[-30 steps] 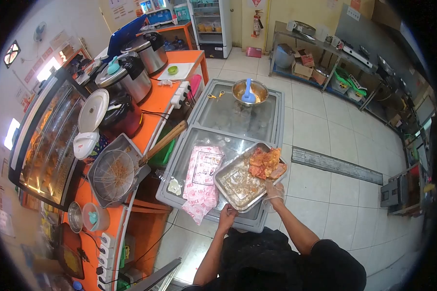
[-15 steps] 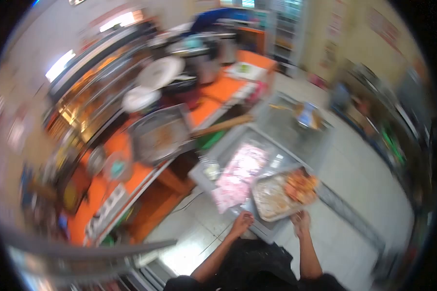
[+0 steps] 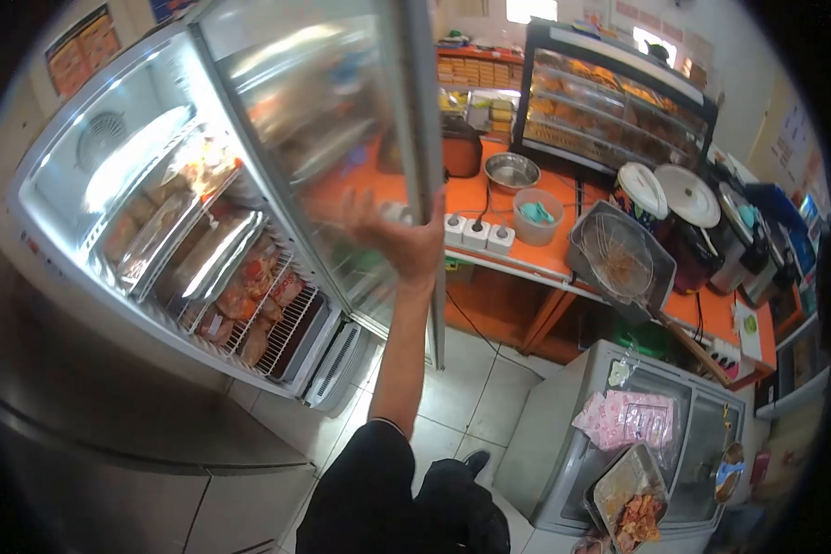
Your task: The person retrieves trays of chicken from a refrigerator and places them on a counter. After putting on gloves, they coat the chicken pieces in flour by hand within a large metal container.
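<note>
"How's the door (image 3: 297, 103)?"
"Swung open, upright, clear glass in a greyish frame, its free edge between the left thumb and fingers (image 3: 367, 216)."
"And the tray (image 3: 621, 469)?"
"Shallow, metal, rectangular, just beside the right fingers (image 3: 593, 545). The meat (image 3: 639, 519), orange-red and glossy, lies heaped in its end nearer them."

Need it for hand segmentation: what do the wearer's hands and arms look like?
Left hand: no glove, ring or watch visible. Black sleeve, short, thin pale line at the hem. Right hand: just a sliver at the bottom edge, can't tell what's worn.
</note>
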`<state>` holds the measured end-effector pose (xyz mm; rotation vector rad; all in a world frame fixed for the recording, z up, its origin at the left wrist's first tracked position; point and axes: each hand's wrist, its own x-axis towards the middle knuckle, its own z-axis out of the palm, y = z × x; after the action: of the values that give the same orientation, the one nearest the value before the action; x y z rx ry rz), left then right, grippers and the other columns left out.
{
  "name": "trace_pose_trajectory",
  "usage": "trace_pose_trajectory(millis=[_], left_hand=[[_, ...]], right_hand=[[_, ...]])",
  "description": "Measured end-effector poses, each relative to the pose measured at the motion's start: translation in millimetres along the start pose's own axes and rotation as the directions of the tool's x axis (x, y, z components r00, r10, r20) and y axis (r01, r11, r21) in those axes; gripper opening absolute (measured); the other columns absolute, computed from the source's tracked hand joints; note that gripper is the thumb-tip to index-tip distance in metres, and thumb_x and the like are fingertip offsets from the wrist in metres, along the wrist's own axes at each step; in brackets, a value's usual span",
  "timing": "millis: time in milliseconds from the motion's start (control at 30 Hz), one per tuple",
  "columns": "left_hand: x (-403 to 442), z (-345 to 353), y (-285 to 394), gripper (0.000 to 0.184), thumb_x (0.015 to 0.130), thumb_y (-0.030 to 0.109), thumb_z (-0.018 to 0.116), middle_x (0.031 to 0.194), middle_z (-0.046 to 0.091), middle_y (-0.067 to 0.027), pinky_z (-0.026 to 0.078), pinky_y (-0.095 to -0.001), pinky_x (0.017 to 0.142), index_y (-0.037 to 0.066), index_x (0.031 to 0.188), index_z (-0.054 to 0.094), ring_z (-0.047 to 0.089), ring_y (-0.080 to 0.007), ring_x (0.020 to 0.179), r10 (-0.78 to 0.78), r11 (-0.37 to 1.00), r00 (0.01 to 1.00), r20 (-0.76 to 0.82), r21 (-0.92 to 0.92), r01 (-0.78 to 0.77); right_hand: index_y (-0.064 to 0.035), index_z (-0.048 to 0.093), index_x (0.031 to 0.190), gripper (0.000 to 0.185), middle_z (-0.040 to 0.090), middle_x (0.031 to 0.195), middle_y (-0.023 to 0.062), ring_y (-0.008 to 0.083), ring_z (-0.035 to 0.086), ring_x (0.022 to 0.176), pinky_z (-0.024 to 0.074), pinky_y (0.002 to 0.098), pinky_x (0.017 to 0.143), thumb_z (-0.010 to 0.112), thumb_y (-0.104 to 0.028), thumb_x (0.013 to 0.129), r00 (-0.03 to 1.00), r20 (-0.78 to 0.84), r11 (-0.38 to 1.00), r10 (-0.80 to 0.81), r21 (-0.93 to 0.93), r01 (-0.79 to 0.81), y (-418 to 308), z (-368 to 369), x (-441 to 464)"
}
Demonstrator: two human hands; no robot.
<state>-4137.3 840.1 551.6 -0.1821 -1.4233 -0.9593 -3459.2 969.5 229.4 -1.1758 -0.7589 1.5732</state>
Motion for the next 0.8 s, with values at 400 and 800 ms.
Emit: trace_pose_trajectory(millis=[400, 800], left_hand=[[34, -10, -16, 0.067, 0.061, 0.019, 0.079, 0.107, 0.048, -0.0167, 0.047, -0.044, 0.087, 0.001, 0.113, 0.04, 0.051, -0.0355, 0.104, -0.092, 0.959, 0.82, 0.565, -0.17, 0.226], [97, -189, -76, 0.07, 0.067, 0.027, 0.075, 0.107, 0.052, -0.0202, 0.048, -0.044, 0.08, -0.003, 0.119, 0.039, 0.058, -0.0345, 0.095, -0.184, 0.94, 0.772, 0.608, -0.119, 0.318]], right_hand=[[0.0003, 0.05, 0.123, 0.037, 0.058, 0.115, 0.0156, 0.0299, 0.056, 0.103, 0.0502, 0.0438, 0.088, 0.052, -0.022, 0.093, 0.998, -0.036, 0.998, -0.051, 0.029, 0.052, 3, -35, -86], [0.0025, 0.044, 0.127, 0.044, 0.056, 0.114, 0.0192, 0.0307, 0.056, 0.094, 0.0499, 0.0393, 0.071, 0.044, -0.029, 0.096, 0.994, -0.086, 0.992, 0.07, 0.108, -0.06, 13, -26, -188]])
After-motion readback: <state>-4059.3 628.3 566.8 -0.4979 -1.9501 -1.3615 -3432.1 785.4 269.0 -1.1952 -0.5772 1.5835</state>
